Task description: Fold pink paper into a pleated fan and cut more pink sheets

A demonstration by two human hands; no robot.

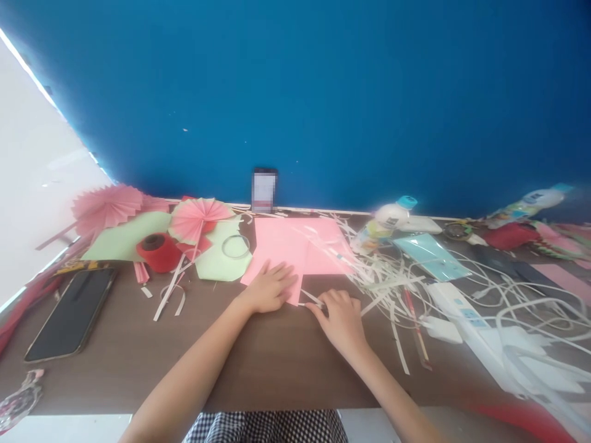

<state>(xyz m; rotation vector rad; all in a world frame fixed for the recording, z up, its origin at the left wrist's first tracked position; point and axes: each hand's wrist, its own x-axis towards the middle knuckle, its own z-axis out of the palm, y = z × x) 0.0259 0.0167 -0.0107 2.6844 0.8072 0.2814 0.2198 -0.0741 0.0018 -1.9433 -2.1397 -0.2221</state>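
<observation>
Palm down with fingers spread, my left hand [271,289] rests on the lower part of a pink sheet of paper [281,240]. My right hand [341,317] is on the table just right of that sheet's lower corner. Its thumb and fingers pinch a thin white paper strip [310,296], whose other end reaches the sheet's edge. Another pink sheet [329,257] lies behind and to the right, partly beneath the first. A heap of white paper strips [385,280] spreads to the right of my right hand.
Left are a red thread spool [159,252], a pink folded paper fan [199,216], green paper [224,261] and a phone [71,314]. Right are a glue bottle [383,223], a pencil-like stick [418,332], a power strip [471,332] and cables. A blue wall [323,104] rises behind.
</observation>
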